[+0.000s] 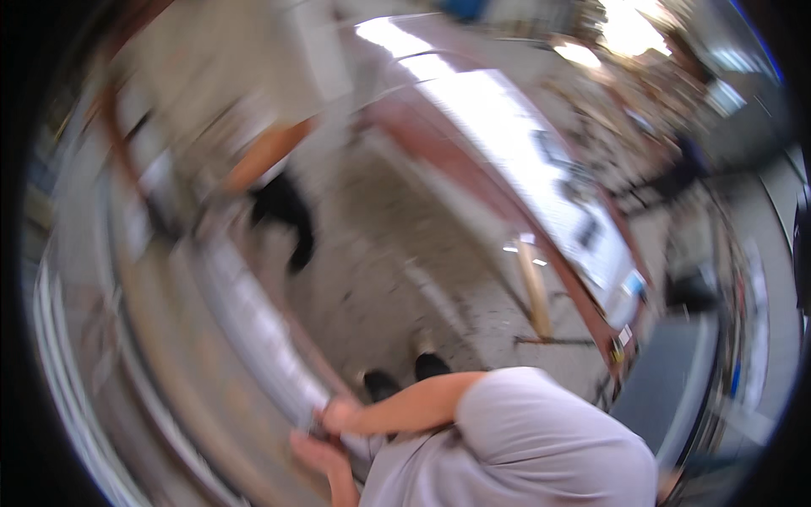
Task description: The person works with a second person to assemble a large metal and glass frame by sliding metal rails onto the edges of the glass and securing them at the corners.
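A long, pale, shiny panel [262, 336] slants from the far left toward me; motion blur hides its exact kind. My right hand [341, 416] is closed on the panel's near end, its forearm crossing in front of my body. Just below and nearer, my left hand [318, 456] is at the same end, apparently gripping the panel's edge, with its finger detail smeared. At the far end stands another person, whose bent arm [270, 154] reaches toward the panel.
To the right stands a long table with a reddish-brown edge [473, 182], glossy white top and wooden leg [534, 291]. A brown-topped surface [173, 338] runs along the left. My dark shoes [431, 365] are on the stained floor [380, 253]. A grey panel [667, 372] stands at right.
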Tool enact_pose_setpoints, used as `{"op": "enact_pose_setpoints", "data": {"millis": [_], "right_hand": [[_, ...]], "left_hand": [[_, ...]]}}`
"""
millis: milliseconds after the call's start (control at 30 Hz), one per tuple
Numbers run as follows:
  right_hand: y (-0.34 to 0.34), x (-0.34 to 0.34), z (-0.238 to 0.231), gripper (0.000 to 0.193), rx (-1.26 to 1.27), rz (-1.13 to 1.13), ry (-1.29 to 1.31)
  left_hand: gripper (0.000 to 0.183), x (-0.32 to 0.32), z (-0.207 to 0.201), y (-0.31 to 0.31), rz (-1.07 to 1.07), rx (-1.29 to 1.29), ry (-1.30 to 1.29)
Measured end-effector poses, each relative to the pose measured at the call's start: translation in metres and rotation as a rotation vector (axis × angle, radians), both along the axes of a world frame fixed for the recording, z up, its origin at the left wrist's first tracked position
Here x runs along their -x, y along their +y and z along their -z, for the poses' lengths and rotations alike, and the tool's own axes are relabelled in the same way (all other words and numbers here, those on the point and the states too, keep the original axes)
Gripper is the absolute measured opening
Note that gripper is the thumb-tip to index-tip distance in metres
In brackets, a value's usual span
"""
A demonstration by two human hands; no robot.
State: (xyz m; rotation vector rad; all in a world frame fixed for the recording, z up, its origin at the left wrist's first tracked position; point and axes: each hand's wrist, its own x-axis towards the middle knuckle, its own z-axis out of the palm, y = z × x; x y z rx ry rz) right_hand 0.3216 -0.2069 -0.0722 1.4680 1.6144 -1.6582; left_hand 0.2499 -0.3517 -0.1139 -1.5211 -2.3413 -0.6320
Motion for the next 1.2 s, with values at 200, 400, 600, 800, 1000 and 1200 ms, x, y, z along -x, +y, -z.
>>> {"op": "enact_pose_setpoints", "data": {"millis": [200,400,600,800,1000,1200], "right_hand": [[-0.007,-0.001,-0.012,0.042,0.197,0.431,0.057],[-0.001,-0.002,-0.036,0.041,0.418,0.536,-0.097],[0.019,0.004,-0.038,0.044,0.593,0.503,-0.276],[0.028,-0.002,-0.027,0.046,0.485,0.291,-0.127],[0.027,0.015,-0.019,0.07,-0.276,-0.113,0.193],[0.023,0.043,-0.009,0.063,-0.235,-0.152,0.142]], "left_hand": [[0.081,-0.01,-0.059,0.025,-0.215,0.127,-0.432],[0.09,-0.026,-0.053,0.013,-0.323,0.139,-0.416],[0.094,-0.028,-0.047,0.023,-0.304,0.111,-0.44],[0.089,-0.027,-0.066,0.023,-0.312,0.186,-0.459],[0.086,-0.04,-0.083,0.031,-0.507,0.271,-0.471],[0.081,-0.067,-0.077,0.014,-0.448,0.392,-0.438]]}}
